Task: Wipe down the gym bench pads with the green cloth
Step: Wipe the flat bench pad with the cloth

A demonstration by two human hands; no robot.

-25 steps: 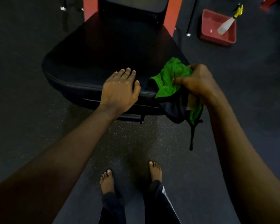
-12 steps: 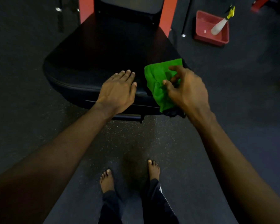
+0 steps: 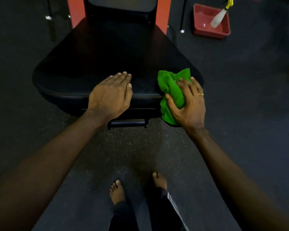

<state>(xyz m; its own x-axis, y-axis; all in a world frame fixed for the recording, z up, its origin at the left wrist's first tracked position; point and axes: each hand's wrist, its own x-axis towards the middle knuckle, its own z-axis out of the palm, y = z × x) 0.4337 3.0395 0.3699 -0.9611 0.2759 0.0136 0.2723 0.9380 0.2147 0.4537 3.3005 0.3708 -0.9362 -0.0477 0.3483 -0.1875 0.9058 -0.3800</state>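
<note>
A right hand (image 3: 188,104) grips a bunched green cloth (image 3: 171,90) at the near right corner of a black bench pad (image 3: 107,55), seen from the head camera.

The right fingers (image 3: 185,84) and thumb curl round the green cloth, which bulges out ahead of the fingertips on the surface and hangs over the pad's front edge below the thumb; a ring (image 3: 201,93) shows on one finger. To the left of those fingers, with bare pad between, the left hand (image 3: 110,95) rests palm down on the front edge, its fingers (image 3: 122,77) straight, together and holding nothing. Far beyond the right fingers, on the dark floor (image 3: 240,114), a spray bottle (image 3: 218,19) leans in a red tray (image 3: 205,30). Bare feet (image 3: 117,192) stand on the floor below both hands.
</note>
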